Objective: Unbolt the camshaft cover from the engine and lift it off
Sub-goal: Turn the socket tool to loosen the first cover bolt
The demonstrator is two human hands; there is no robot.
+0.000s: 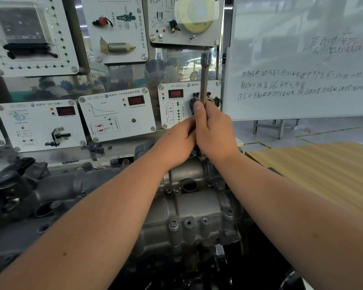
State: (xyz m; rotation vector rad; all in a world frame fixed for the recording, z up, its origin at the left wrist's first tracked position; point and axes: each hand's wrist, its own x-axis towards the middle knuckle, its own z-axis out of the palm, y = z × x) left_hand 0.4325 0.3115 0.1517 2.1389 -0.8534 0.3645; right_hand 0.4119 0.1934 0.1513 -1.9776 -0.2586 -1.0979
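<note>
Steel, a long grey wrench handle (pixel 204 76), stands upright above both hands, pressed together and clamped round its lower end: right hand (pixel 213 132) with thumb up the shaft, left hand (pixel 176 141) alongside. Beneath them sits the ribbed cast-aluminium camshaft cover (pixel 189 208), on the engine. Unbolting looks underway at a far-edge bolt, hidden by the hands; next probably a firm swing.

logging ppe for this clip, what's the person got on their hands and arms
Nothing protective. The left hand and right hand are bare, with no gloves, rings or watch in view. Both forearms are bare right to the frame edge, so no sleeves show. The nails look short.
</note>
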